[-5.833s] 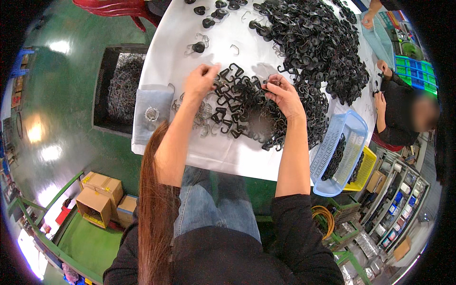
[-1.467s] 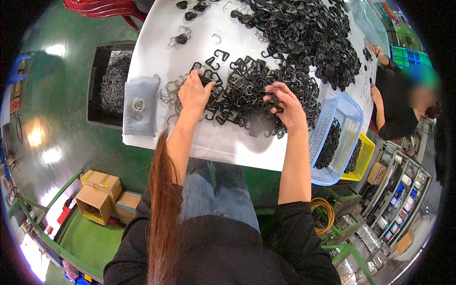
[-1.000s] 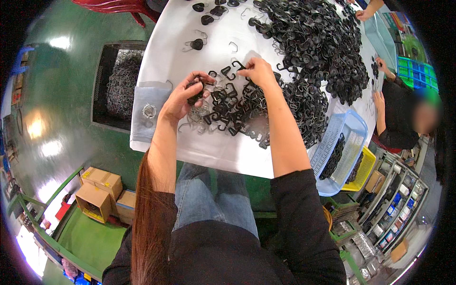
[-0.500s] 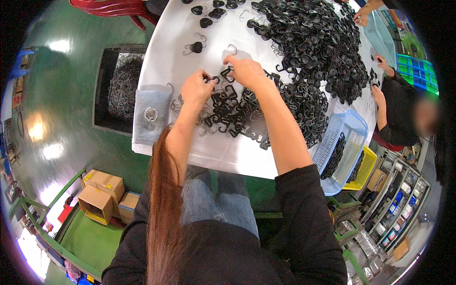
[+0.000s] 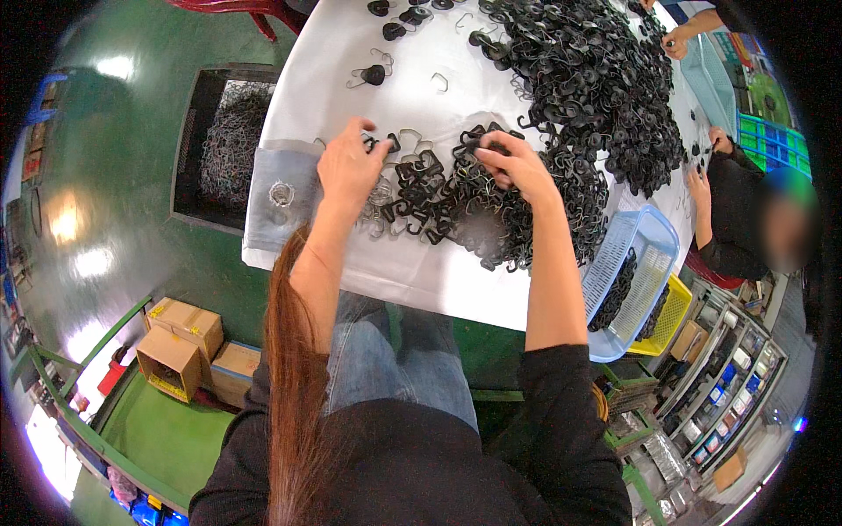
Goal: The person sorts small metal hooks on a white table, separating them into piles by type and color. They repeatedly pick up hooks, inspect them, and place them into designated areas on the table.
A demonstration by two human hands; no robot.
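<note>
Left hand (image 5: 349, 167) sits palm-down on the white table (image 5: 333, 53), fingers curled, tips pinching what looks like a small black clip (image 5: 373, 140); too small to say for sure that the pinch is closed on it. Just beside that hand, toward the right hand, lie a few loose bare wire hooks (image 5: 412, 136). Right hand (image 5: 513, 162) is dug into the near pile of black clips (image 5: 456, 197), fingers bent and closed on a clump of them at the top edge of the pile. The pile lies between the two hands and spreads out under and past the right wrist. Beyond the right hand, further up the table, is a much bigger heap of black clips (image 5: 596, 79). Outboard of the left hand, touching the table edge, is a grey pouch (image 5: 281, 197) with a coil of wire on it; past that, a dark bin of wire hooks (image 5: 230, 140) on the green floor. Outboard of the right forearm, a blue basket (image 5: 631, 280) hangs off the table edge with black clips inside, a yellow basket (image 5: 668, 320) behind it. Another person's hands (image 5: 702, 180) are at work at the far right side of the table.
</note>
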